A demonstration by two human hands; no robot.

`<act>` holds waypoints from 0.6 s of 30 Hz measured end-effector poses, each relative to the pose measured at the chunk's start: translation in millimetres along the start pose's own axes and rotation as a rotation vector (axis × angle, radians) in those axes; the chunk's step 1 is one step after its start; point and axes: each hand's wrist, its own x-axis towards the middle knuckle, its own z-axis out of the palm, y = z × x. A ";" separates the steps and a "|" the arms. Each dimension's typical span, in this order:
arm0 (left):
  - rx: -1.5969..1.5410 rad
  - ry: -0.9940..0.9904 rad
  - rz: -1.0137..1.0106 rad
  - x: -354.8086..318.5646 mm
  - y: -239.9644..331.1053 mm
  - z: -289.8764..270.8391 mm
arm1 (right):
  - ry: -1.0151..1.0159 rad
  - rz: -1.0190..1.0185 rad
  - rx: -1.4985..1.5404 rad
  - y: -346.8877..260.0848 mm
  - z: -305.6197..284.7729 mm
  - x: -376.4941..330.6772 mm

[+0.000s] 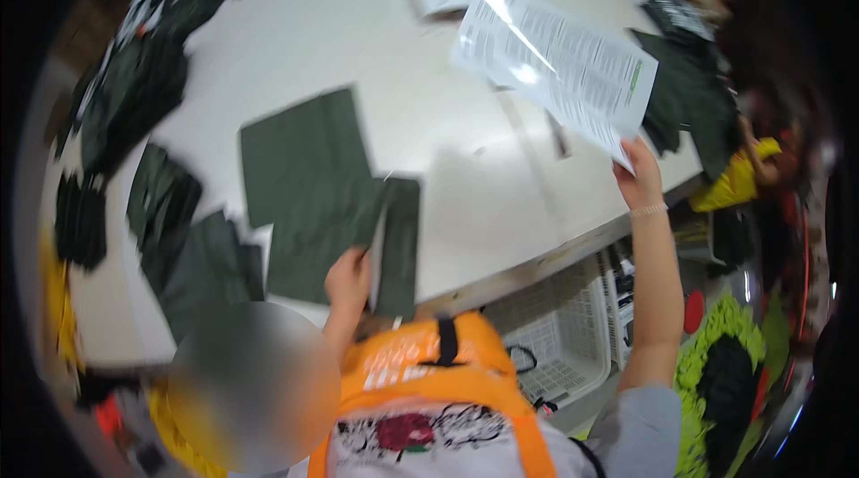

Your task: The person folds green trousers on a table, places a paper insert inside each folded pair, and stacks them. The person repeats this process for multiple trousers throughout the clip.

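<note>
My right hand (639, 176) is raised over the table's right side, its fingers closed on the lower corner of a glossy printed sheet (559, 62). The sheet tilts upward and shows dense lines of print. My left hand (348, 278) is closed at the edge of a dark green fabric piece (322, 232) near the table's front edge. A pale sliver shows beside that hand, between this piece and a narrow dark green strip (405, 250). Another dark green panel (306, 152) lies just beyond, overlapping. The left fingertips are partly hidden.
The white table (465, 129) carries stacked dark green pieces (139, 89) along its left side and more dark green fabric (693, 93) at right. White plastic baskets (559, 326) stand below the front edge. Bright yellow-green material (716, 348) lies at lower right. Another person's arm (759, 156) shows at right.
</note>
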 end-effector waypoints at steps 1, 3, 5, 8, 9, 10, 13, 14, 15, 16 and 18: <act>0.004 -0.001 -0.010 0.0 0.4 -2.2 | -0.099 0.154 -0.065 23.2 10.0 -26.2; -0.016 0.035 0.023 -0.4 -4.9 -2.5 | -0.208 0.337 -0.228 66.2 11.5 -70.8; -0.004 0.110 0.098 2.7 -11.7 -4.0 | -0.211 0.537 -0.255 104.8 1.0 -93.2; 0.019 0.128 0.113 4.6 -6.1 -7.5 | -0.179 0.598 -0.340 135.3 -16.9 -98.8; 0.016 0.141 0.117 3.5 -5.2 -8.5 | -0.173 0.600 -0.345 141.6 -18.6 -99.5; 0.013 0.152 0.121 1.5 -4.7 -9.3 | -0.164 0.601 -0.350 147.2 -19.7 -100.7; 0.039 0.132 0.165 -1.0 1.6 -8.6 | -0.185 0.486 -0.340 178.4 -14.2 -103.5; 0.056 0.117 0.176 -2.8 3.8 -8.2 | -0.208 0.430 -0.335 188.0 -3.6 -102.0; 0.071 0.105 0.186 -4.0 5.4 -7.5 | -0.192 0.404 -0.318 191.3 18.9 -103.6; 0.094 0.093 0.186 -4.6 6.7 -5.6 | -0.192 0.394 -0.308 197.2 36.6 -104.6; 0.084 0.136 0.258 -4.1 5.4 0.9 | -0.216 0.416 -0.275 213.0 58.8 -107.3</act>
